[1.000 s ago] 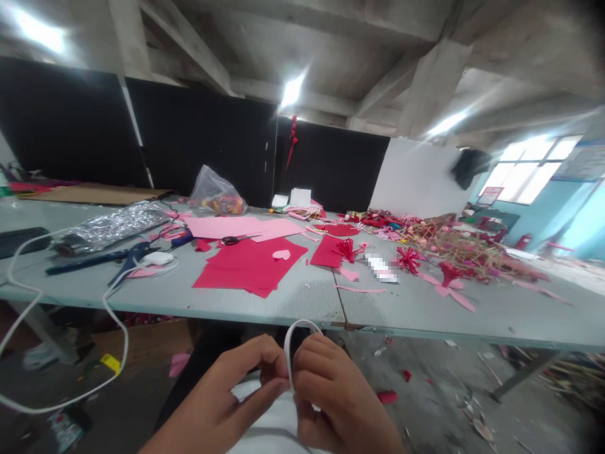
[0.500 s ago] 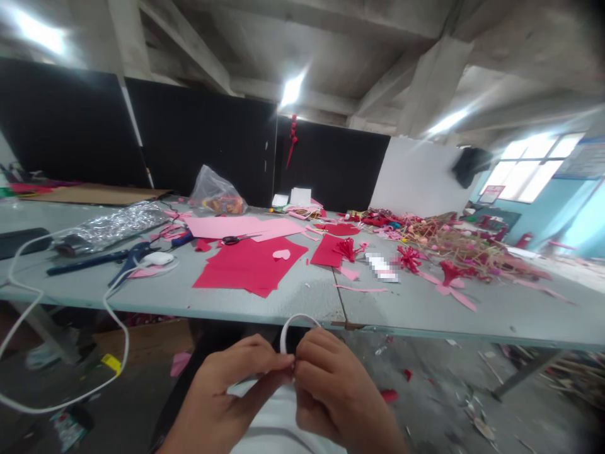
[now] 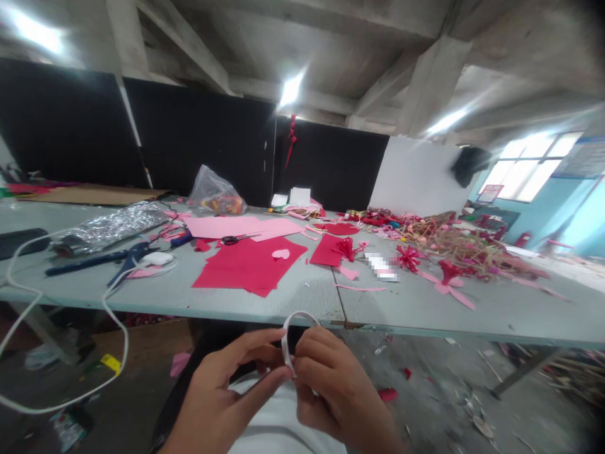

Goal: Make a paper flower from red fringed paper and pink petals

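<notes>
Your hands are at the bottom of the view, in front of your white shirt and below the front edge of the grey surface (image 3: 283, 304). A narrow white strip (image 3: 285, 340) (paper or plastic, the picture does not settle it) is bent into an upright loop between them. Its long axis runs mostly up and down, and the arc leans forward toward the surface and to your right.

Your right hand (image 3: 340, 397) is the nearer one: its fingers (image 3: 314, 356) curl closed on the strip's lower part and hide the ends. Your left hand (image 3: 227, 394) is just beside it, thumb and forefinger spread with their tips at the strip's left side; you cannot tell whether they are gripping.

Beyond the edge, red paper sheets (image 3: 246, 268) and scissors (image 3: 231, 239) lie on the surface, out of reach of neither hand's current hold. A white cable (image 3: 125, 340) hangs off to your left.
</notes>
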`<control>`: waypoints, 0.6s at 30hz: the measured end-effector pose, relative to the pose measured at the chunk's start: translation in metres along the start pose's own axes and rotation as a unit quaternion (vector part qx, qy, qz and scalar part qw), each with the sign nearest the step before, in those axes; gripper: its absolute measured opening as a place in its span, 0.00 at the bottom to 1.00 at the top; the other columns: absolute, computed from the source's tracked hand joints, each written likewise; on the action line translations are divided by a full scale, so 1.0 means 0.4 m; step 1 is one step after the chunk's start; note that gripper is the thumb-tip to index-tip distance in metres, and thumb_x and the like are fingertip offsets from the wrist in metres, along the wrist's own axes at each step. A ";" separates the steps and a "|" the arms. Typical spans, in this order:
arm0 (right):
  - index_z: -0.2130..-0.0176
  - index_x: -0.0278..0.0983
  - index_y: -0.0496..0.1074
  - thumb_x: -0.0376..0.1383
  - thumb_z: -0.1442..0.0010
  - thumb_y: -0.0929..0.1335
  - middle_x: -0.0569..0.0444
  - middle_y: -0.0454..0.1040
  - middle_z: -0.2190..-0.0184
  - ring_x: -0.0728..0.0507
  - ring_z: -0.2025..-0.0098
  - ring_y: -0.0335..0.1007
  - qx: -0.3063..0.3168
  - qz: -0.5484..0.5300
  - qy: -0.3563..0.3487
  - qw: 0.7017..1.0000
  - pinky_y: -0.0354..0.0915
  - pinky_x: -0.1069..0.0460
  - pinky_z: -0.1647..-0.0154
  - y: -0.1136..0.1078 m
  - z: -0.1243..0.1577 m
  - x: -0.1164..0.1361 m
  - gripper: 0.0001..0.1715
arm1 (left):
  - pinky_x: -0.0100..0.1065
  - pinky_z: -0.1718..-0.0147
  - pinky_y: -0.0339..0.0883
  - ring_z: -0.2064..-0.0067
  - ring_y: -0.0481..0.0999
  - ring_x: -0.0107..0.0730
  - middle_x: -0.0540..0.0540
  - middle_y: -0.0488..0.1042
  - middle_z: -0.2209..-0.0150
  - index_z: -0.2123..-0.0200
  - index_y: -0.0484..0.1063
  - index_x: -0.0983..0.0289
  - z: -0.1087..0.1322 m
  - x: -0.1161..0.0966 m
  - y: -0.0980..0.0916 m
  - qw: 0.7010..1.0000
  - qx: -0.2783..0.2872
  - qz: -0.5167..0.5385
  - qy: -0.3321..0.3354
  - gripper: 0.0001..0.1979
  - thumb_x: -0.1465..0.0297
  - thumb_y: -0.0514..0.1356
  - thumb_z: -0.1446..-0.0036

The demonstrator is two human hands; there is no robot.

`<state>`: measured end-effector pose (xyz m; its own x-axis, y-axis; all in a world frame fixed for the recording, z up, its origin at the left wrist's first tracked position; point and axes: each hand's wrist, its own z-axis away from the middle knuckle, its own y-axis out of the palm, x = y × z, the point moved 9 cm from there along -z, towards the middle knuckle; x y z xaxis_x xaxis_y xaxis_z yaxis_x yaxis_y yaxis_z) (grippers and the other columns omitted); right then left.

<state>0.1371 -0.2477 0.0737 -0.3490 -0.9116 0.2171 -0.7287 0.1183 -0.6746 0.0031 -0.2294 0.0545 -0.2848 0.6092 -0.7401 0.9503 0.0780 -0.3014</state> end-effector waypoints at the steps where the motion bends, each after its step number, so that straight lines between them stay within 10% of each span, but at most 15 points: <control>1: 0.71 0.40 0.57 0.25 0.43 0.63 0.56 0.63 0.72 0.45 0.66 0.59 0.000 -0.002 0.003 1.000 0.59 0.50 0.66 -0.001 0.000 -0.001 0.12 | 0.25 0.67 0.77 0.68 0.82 0.28 0.50 0.82 0.67 0.54 0.79 0.60 -0.002 -0.017 0.001 0.999 0.008 -0.016 0.039 0.11 0.70 0.69 0.41; 7: 0.71 0.40 0.54 0.24 0.45 0.63 0.56 0.62 0.71 0.46 0.65 0.60 -0.006 -0.041 0.060 0.997 0.57 0.52 0.67 0.003 0.008 -0.023 0.14 | 0.24 0.64 0.75 0.65 0.82 0.26 0.50 0.83 0.65 0.56 0.78 0.58 0.001 -0.090 0.002 0.971 0.007 -0.124 0.204 0.11 0.78 0.65 0.40; 18: 0.71 0.40 0.53 0.27 0.42 0.63 0.60 0.58 0.76 0.50 0.73 0.57 0.019 -0.052 0.173 0.983 0.49 0.52 0.72 0.019 0.023 -0.051 0.13 | 0.28 0.63 0.71 0.64 0.78 0.29 0.53 0.78 0.64 0.58 0.71 0.61 0.004 -0.065 0.026 0.963 0.065 -0.184 0.187 0.11 0.82 0.58 0.39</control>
<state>0.1441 -0.2319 0.0574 -0.4580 -0.7290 0.5088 -0.7511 0.0111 -0.6601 0.0202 -0.2458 0.0698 -0.5109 0.8028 -0.3072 0.7626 0.2583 -0.5931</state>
